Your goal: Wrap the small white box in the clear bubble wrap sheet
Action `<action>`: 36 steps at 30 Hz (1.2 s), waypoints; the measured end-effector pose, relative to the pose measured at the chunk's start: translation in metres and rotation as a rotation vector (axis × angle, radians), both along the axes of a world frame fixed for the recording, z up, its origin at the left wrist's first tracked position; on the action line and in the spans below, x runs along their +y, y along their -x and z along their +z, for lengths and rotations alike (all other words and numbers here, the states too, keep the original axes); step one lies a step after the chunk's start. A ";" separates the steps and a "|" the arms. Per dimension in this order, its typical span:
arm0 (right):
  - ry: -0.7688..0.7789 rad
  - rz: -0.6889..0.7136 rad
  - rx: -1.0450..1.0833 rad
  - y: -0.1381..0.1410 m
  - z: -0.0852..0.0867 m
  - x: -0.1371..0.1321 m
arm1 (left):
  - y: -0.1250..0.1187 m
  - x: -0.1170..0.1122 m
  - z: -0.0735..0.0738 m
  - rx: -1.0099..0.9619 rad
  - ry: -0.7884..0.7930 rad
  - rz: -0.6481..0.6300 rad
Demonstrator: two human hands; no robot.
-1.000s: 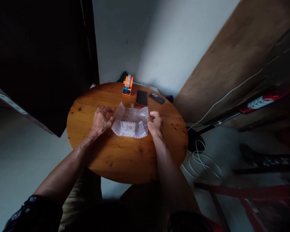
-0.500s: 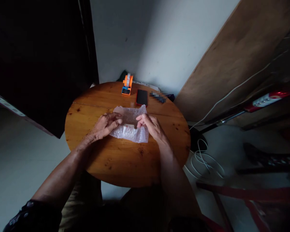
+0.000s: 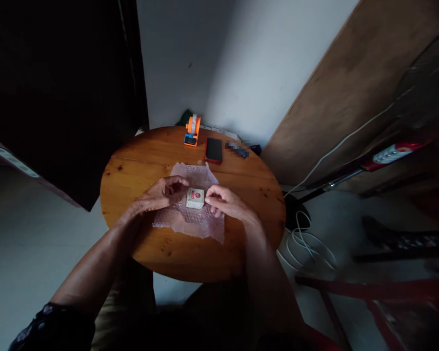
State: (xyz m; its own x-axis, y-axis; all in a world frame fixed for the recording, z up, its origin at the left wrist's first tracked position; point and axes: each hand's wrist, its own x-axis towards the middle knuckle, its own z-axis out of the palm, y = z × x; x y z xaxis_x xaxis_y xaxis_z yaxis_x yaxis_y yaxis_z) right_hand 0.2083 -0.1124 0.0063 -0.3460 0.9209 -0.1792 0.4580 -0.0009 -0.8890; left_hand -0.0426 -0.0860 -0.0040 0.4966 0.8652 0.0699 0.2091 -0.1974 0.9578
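Observation:
A small white box (image 3: 195, 199) with red print on its top sits near the middle of a spread sheet of bubble wrap (image 3: 190, 229). The sheet lies on the round wooden table (image 3: 131, 183). To the left of the box is my left hand (image 3: 167, 192), fingers curved and apart, over the wrap's left part. On the other side, my right hand (image 3: 224, 201) has its fingertips close to the box's right face; whether they touch it I cannot tell. Both hands look open, with nothing held in them.
Toward the back of the table stands an orange and blue tape dispenser (image 3: 192, 130). Beside it lie a phone (image 3: 214, 150) in a red case and a blurred dark object (image 3: 237, 148). The wall rises behind. A white cable (image 3: 307, 243) is coiled on the floor at right.
The bubble wrap that lay folded over the box now lies opened out toward me, and the box is uncovered. Both hands have moved a little closer to the box.

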 end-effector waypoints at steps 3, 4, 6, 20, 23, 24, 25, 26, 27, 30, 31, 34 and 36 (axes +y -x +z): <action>-0.208 -0.047 0.002 0.009 -0.002 0.000 | -0.007 -0.003 -0.005 -0.011 -0.104 0.015; -0.263 -0.022 -0.028 0.014 -0.003 0.001 | -0.009 -0.003 -0.008 0.003 -0.117 -0.015; -0.332 0.058 -0.116 0.022 -0.008 0.002 | -0.012 -0.004 -0.013 0.071 -0.132 -0.076; -0.387 -0.610 -0.514 -0.066 -0.014 -0.004 | -0.021 0.000 -0.033 0.610 -0.578 -0.250; -0.491 -0.626 -0.696 -0.067 -0.013 -0.015 | -0.021 0.002 -0.036 0.649 -0.598 -0.257; -0.548 -0.636 -0.706 -0.064 -0.010 -0.019 | -0.021 0.002 -0.036 0.657 -0.603 -0.259; -0.601 -0.634 -0.687 -0.058 -0.006 -0.023 | -0.021 0.002 -0.037 0.662 -0.608 -0.260; -0.647 -0.611 -0.645 -0.049 -0.002 -0.026 | -0.020 0.003 -0.038 0.664 -0.613 -0.259; -0.683 -0.554 -0.581 -0.038 0.002 -0.029 | -0.020 0.003 -0.039 0.661 -0.617 -0.256; -0.758 -0.243 -0.412 0.007 0.007 -0.035 | -0.021 0.005 -0.044 0.627 -0.644 -0.239; -0.771 -0.106 -0.386 0.023 0.005 -0.035 | -0.022 0.006 -0.046 0.608 -0.656 -0.235; -0.764 0.103 -0.391 0.061 -0.006 -0.027 | -0.024 0.007 -0.049 0.559 -0.693 -0.235; -0.697 0.025 -0.519 0.067 -0.012 -0.017 | -0.025 0.007 -0.048 0.565 -0.695 -0.234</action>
State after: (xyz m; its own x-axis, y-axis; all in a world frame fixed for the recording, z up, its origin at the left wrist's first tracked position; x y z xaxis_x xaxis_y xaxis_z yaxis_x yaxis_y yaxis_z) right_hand 0.1411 -0.1296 -0.0053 -0.3984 0.8727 0.2821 0.7981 0.4815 -0.3623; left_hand -0.0176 -0.0788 -0.0516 0.7715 0.5932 0.2300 0.4915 -0.7853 0.3765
